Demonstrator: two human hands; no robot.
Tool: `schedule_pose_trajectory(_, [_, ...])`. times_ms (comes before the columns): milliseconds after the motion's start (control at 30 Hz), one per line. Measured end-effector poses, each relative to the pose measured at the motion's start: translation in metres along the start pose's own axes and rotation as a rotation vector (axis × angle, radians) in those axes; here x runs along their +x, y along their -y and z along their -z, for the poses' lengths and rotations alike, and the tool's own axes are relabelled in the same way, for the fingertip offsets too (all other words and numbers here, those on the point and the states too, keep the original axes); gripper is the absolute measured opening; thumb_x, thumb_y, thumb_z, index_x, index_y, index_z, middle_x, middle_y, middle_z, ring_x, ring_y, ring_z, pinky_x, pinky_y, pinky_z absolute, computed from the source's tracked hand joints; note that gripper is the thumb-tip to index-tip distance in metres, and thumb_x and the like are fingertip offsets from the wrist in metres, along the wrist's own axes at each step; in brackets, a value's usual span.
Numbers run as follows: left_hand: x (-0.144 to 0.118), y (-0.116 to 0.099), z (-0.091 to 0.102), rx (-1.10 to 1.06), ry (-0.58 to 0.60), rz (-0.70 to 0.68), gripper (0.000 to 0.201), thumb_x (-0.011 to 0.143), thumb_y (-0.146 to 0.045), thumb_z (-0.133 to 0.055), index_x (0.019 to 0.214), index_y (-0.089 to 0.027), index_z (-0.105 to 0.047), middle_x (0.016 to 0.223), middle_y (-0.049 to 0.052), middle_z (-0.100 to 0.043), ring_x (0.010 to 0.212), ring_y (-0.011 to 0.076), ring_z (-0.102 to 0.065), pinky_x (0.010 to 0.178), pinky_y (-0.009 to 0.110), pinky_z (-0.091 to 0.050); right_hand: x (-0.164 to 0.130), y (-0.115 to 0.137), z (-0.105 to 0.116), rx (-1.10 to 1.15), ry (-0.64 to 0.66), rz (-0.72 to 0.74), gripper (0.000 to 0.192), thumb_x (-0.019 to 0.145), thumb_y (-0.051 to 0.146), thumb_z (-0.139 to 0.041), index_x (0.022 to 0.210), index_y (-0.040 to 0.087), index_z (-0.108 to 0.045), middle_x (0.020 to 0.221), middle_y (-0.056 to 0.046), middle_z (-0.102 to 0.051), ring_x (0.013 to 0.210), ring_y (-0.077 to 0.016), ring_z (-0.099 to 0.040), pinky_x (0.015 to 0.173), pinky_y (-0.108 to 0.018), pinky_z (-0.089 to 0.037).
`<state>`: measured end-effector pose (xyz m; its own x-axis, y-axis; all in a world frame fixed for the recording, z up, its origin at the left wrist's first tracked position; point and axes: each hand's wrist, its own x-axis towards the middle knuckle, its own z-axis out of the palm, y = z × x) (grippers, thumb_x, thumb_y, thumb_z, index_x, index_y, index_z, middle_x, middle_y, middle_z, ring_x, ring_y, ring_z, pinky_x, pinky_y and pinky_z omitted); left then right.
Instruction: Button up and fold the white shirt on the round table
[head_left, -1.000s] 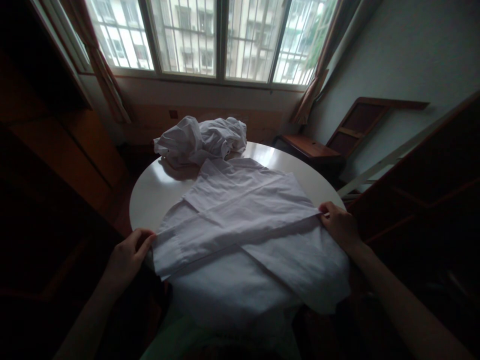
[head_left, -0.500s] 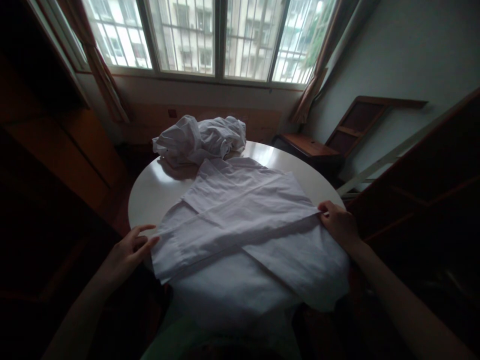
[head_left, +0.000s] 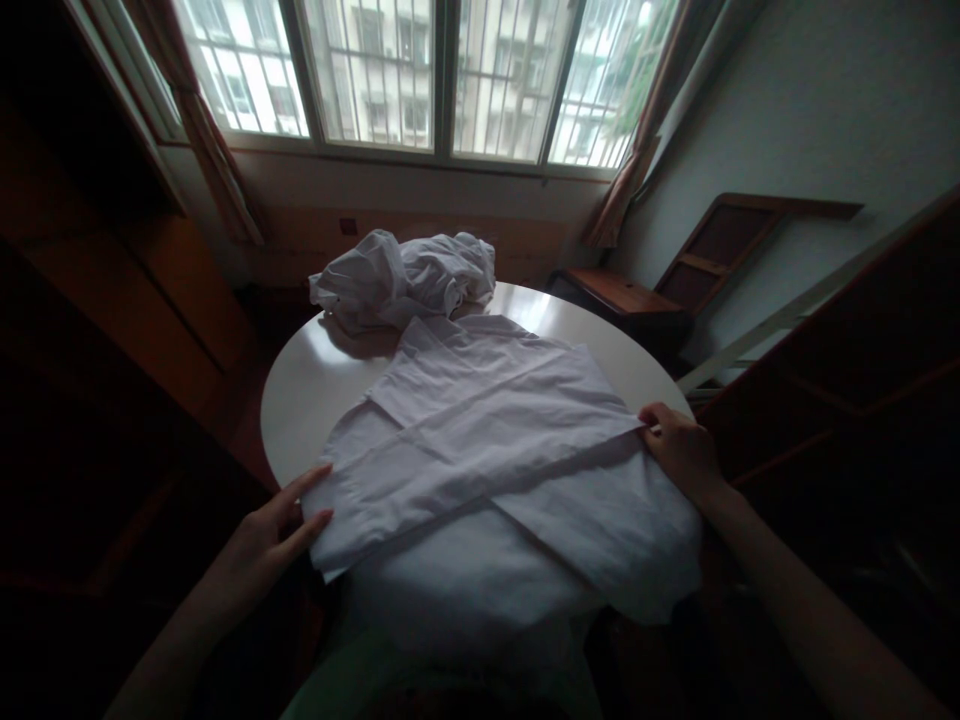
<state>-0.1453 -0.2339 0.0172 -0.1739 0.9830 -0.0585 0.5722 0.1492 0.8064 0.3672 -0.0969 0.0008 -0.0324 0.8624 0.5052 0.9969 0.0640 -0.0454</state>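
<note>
A white garment (head_left: 480,410), perhaps a shirt, lies spread over the round table with one layer folded across it. Its near part hangs past the table's front edge. At the fold's right corner, my right hand (head_left: 679,450) pinches the fabric between thumb and fingers. My left hand (head_left: 270,545) is at the fold's left end, thumb and fingers apart, with fingertips touching the edge of the cloth. Behind the garment sits a crumpled heap of white cloth (head_left: 405,275).
The round white table (head_left: 292,400) stands below a barred window (head_left: 375,80). To the right are a wooden chair or bench (head_left: 622,292) and a leaning brown panel (head_left: 724,240). Dark wooden furniture (head_left: 840,400) flanks the right side, and a cabinet (head_left: 180,290) the left.
My left hand has moved slightly down along the garment's left edge, its fingers now spread there. That end of the fold has shifted a little toward me. My right hand keeps its pinch.
</note>
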Motion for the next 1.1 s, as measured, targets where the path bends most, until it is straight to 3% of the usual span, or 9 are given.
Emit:
schedule_pose_trajectory(100, [0.0,0.009,0.003,0.181,-0.018,0.051,0.077,0.066,-0.065,-0.054,0.123,-0.015,-0.055,0.05,-0.004,-0.054,0.05,0.016,-0.055,0.051,0.024,-0.042,0.0,0.001,0.001,0.004,0.012,-0.003,0.009,0.073,0.018,-0.05,0.079,0.019,-0.056,0.07,-0.005,-0.062,0.062,-0.0189,-0.056,0.054,-0.026,-0.035])
schedule_pose_trajectory(200, [0.002,0.02,0.007,0.202,-0.116,0.067,0.066,0.072,-0.066,-0.045,0.115,-0.018,-0.059,0.054,-0.004,-0.057,0.05,0.0149,-0.056,0.053,0.024,-0.042,0.0,0.001,0.001,0.007,0.023,-0.014,0.009,0.072,0.018,-0.051,0.079,0.019,-0.056,0.07,-0.005,-0.062,0.063,-0.0188,-0.056,0.054,-0.026,-0.035])
schedule_pose_trajectory(367, [0.01,0.026,0.011,0.267,-0.219,0.004,0.047,0.07,-0.063,-0.051,0.086,-0.022,-0.065,0.064,-0.001,-0.063,0.06,0.0161,-0.061,0.055,0.023,-0.043,0.0,0.002,0.002,0.017,0.01,-0.025,0.01,0.071,0.017,-0.051,0.079,0.019,-0.057,0.07,-0.005,-0.062,0.061,-0.0182,-0.056,0.054,-0.026,-0.034])
schedule_pose_trajectory(500, [0.013,0.024,0.008,0.287,-0.256,-0.086,0.043,0.068,-0.062,-0.054,0.077,-0.021,-0.064,0.068,0.001,-0.063,0.063,0.0173,-0.061,0.06,0.026,-0.046,0.0,0.003,0.003,0.019,-0.003,-0.023,0.009,0.07,0.019,-0.052,0.077,0.019,-0.057,0.069,-0.005,-0.062,0.06,-0.0176,-0.055,0.053,-0.026,-0.033])
schedule_pose_trajectory(833, [0.011,0.027,0.008,0.182,-0.255,-0.094,0.04,0.07,-0.057,-0.057,0.086,-0.022,-0.066,0.085,0.003,-0.069,0.076,0.0195,-0.064,0.07,0.028,-0.05,-0.001,0.007,0.006,0.006,0.003,-0.042,0.01,0.071,0.022,-0.051,0.077,0.02,-0.057,0.072,-0.005,-0.063,0.059,-0.0176,-0.055,0.052,-0.026,-0.033])
schedule_pose_trajectory(1100, [0.016,0.03,0.008,0.222,-0.246,-0.152,0.041,0.071,-0.06,-0.054,0.08,-0.022,-0.066,0.082,0.003,-0.068,0.076,0.0192,-0.063,0.071,0.028,-0.05,-0.002,0.006,0.006,0.014,-0.005,-0.023,0.01,0.071,0.021,-0.051,0.079,0.02,-0.058,0.071,-0.005,-0.063,0.06,-0.0188,-0.056,0.053,-0.027,-0.035])
